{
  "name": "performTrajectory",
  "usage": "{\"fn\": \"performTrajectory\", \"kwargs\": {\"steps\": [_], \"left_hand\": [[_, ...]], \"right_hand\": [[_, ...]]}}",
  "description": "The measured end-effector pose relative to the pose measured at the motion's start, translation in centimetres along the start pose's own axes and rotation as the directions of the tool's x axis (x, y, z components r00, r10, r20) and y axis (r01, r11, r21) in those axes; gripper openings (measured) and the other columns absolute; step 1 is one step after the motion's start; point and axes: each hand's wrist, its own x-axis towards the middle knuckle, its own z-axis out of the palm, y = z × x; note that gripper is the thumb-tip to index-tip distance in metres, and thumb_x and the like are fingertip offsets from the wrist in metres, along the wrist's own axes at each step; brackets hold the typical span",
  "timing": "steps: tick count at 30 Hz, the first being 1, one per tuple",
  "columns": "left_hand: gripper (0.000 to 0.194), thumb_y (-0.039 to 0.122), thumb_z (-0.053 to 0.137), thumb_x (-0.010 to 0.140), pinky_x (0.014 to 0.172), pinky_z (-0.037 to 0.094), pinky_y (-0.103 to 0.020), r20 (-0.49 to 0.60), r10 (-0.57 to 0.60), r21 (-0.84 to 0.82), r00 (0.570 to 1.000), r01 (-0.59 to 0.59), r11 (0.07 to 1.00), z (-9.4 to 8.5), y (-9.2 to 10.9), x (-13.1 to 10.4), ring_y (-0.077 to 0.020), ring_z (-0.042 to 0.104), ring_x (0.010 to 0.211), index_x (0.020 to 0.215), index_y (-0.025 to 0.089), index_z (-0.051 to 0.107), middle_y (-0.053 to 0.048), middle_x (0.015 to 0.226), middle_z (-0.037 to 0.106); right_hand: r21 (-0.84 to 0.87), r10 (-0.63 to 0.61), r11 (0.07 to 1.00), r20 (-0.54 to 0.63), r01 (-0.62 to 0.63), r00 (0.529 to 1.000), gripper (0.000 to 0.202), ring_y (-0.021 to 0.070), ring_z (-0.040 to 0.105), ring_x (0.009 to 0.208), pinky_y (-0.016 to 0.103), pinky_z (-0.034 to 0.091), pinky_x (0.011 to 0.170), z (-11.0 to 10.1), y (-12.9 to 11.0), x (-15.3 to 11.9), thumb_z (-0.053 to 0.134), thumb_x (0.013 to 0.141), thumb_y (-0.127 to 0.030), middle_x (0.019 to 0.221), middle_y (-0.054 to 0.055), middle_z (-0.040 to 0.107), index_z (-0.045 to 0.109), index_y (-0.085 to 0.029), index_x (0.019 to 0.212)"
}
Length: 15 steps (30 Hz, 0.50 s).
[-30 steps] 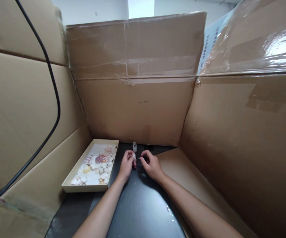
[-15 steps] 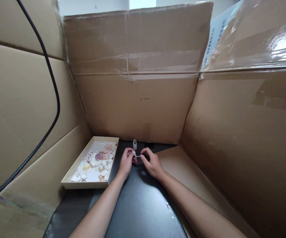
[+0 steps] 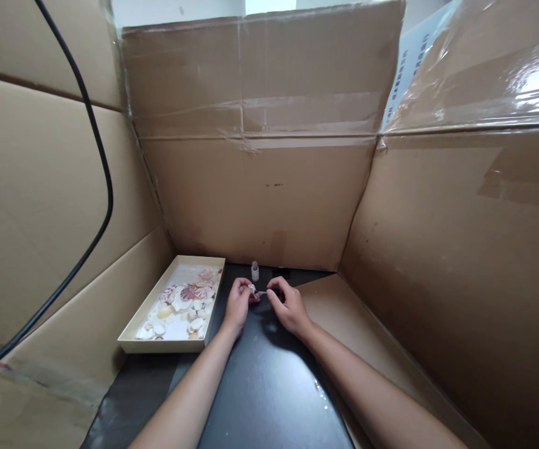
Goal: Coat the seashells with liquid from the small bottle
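Observation:
My left hand [image 3: 237, 307] is closed, its fingertips pinching a small white and reddish shell [image 3: 253, 292]. Facing it from the right, my right hand [image 3: 290, 307] pinches a thin pale stick, like a small applicator brush [image 3: 263, 293], whose tip reaches the shell. The dark area between the right fingers is too small to make out. Just beyond both hands a small bottle [image 3: 255, 272] with a white label stands upright on the dark table.
On the left lies a shallow cream tray [image 3: 164, 347] with several seashells [image 3: 187, 293] in it. Cardboard walls [image 3: 255, 206] enclose the table [image 3: 269, 386] at the back and sides. A cardboard flap [image 3: 339, 312] lies at the right, and a black cable [image 3: 103, 156] hangs at the left.
The shell in my left hand has turned a little, with less of its reddish lower part showing. My right hand has shifted very slightly to the right. The camera view has moved slightly.

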Motion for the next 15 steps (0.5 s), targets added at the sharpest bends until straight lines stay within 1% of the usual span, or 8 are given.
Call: {"fn": "performTrajectory", "kwargs": {"steps": [3, 5, 7, 10, 13, 15], "left_hand": [[0.022, 0.03, 0.058, 0.067, 0.064, 0.049, -0.026, -0.028, 0.024, -0.002, 0.999, -0.024, 1.0, -0.05, -0.12, 0.09, -0.012, 0.059, 0.062, 0.082, 0.019, 0.047, 0.005, 0.065, 0.055], [0.022, 0.03, 0.059, 0.067, 0.065, 0.049, -0.027, -0.035, 0.027, -0.007, 0.999, -0.027, 1.0, -0.07, -0.18, 0.15, -0.0131, 0.061, 0.063, 0.082, 0.018, 0.047, 0.004, 0.064, 0.057], [0.022, 0.029, 0.06, 0.067, 0.067, 0.049, -0.027, -0.041, 0.026, -0.013, 0.999, -0.027, 1.0, -0.09, -0.24, 0.23, -0.0131, 0.061, 0.063, 0.082, 0.018, 0.047, 0.003, 0.064, 0.058], [0.023, 0.028, 0.062, 0.066, 0.068, 0.049, -0.026, -0.052, 0.021, -0.029, 0.998, -0.023, 0.999, -0.13, -0.33, 0.36, -0.0127, 0.062, 0.066, 0.081, 0.018, 0.048, 0.003, 0.065, 0.06], [0.025, 0.029, 0.064, 0.065, 0.07, 0.049, -0.026, -0.048, 0.007, -0.042, 0.999, -0.01, 0.999, -0.17, -0.42, 0.44, -0.013, 0.063, 0.067, 0.082, 0.017, 0.049, 0.002, 0.065, 0.061], [0.026, 0.03, 0.065, 0.064, 0.07, 0.049, -0.027, -0.044, 0.003, -0.038, 0.999, -0.005, 0.999, -0.18, -0.44, 0.46, -0.0135, 0.063, 0.067, 0.081, 0.017, 0.05, 0.002, 0.064, 0.061]], "right_hand": [[-0.04, 0.004, 0.999, 0.025, -0.003, 1.0, 0.018, 0.011, 0.047, 0.055, 0.022, 0.035, 0.055, -0.01, -0.08, -0.03, 0.05, 0.084, -0.033, 0.066, -0.003, 0.056, 0.058, -0.02, 0.091], [-0.06, 0.01, 0.998, 0.015, -0.009, 1.0, 0.016, 0.0106, 0.047, 0.054, 0.022, 0.034, 0.055, -0.02, -0.11, -0.04, 0.051, 0.083, -0.032, 0.068, -0.003, 0.058, 0.059, -0.02, 0.09], [-0.048, -0.007, 0.999, 0.008, 0.008, 1.0, 0.017, 0.0105, 0.048, 0.055, 0.022, 0.035, 0.056, -0.04, -0.14, -0.05, 0.049, 0.085, -0.032, 0.071, -0.002, 0.06, 0.059, -0.02, 0.09], [-0.055, -0.035, 0.998, 0.029, 0.036, 0.999, 0.018, 0.0111, 0.05, 0.058, 0.022, 0.036, 0.058, -0.05, -0.18, -0.05, 0.047, 0.087, -0.033, 0.075, -0.001, 0.061, 0.058, -0.019, 0.092], [-0.11, -0.017, 0.994, 0.031, 0.02, 0.999, 0.015, 0.0113, 0.049, 0.056, 0.022, 0.035, 0.057, -0.04, -0.22, -0.05, 0.049, 0.085, -0.031, 0.073, -0.001, 0.06, 0.058, -0.02, 0.091], [-0.101, -0.023, 0.995, 0.019, 0.025, 1.0, 0.016, 0.0112, 0.049, 0.056, 0.022, 0.035, 0.057, -0.06, -0.23, -0.05, 0.048, 0.086, -0.031, 0.074, -0.001, 0.061, 0.058, -0.02, 0.09]]}}
